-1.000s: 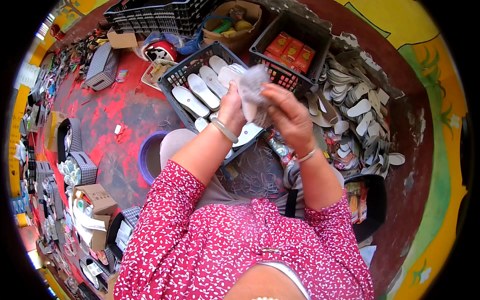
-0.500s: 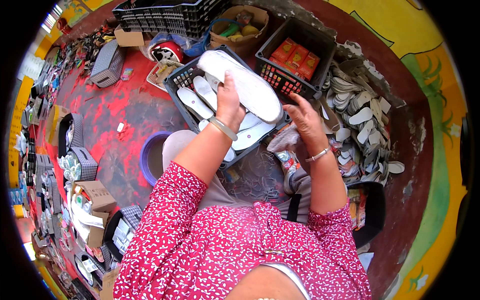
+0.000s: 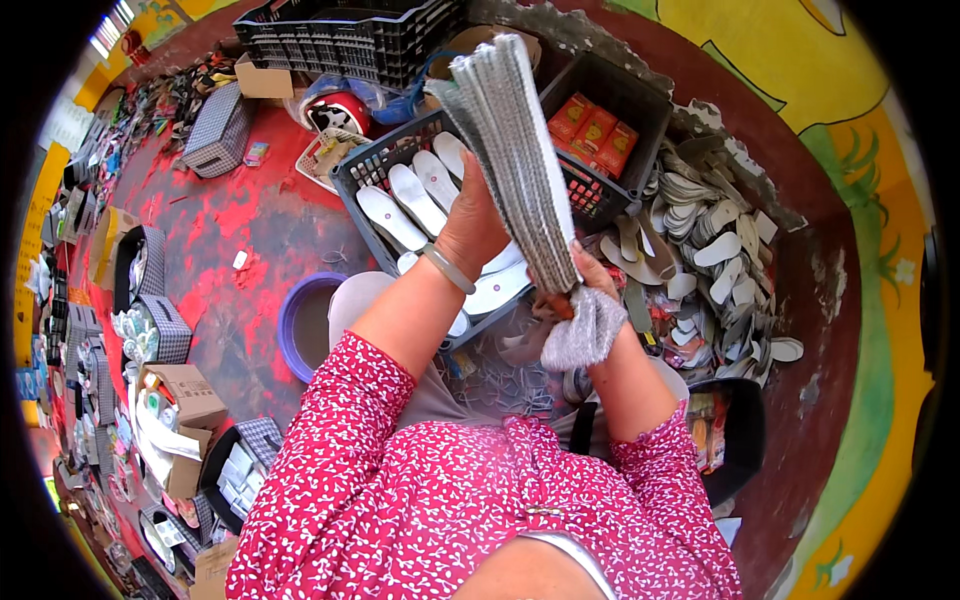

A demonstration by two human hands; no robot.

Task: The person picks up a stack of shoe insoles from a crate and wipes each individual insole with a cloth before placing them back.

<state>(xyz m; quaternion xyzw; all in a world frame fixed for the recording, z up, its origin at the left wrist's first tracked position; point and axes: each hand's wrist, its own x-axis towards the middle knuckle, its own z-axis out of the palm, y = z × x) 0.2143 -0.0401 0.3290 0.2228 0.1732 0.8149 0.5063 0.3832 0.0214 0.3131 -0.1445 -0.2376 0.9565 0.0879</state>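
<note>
A thick stack of shoe insoles, its layered grey and white edges turned up, stands tilted over the crate. My left hand is closed around its left side, thumb up. At the lower end of the stack is my right hand, with a crumpled grey cloth bunched in it and hanging over the wrist. The stack partly hides the right fingers. Below my left hand, a dark plastic crate holds several white insoles lying side by side.
Right of my hands lies a heap of loose insoles against the wall. Behind it stands a black crate with orange boxes. A purple basin sits by my left knee. Boxes and checked bins line the left.
The insole stack has turned from its white flat face to its layered edge and moved slightly right. My right hand, open before, has closed at its lower end with the grey cloth.
</note>
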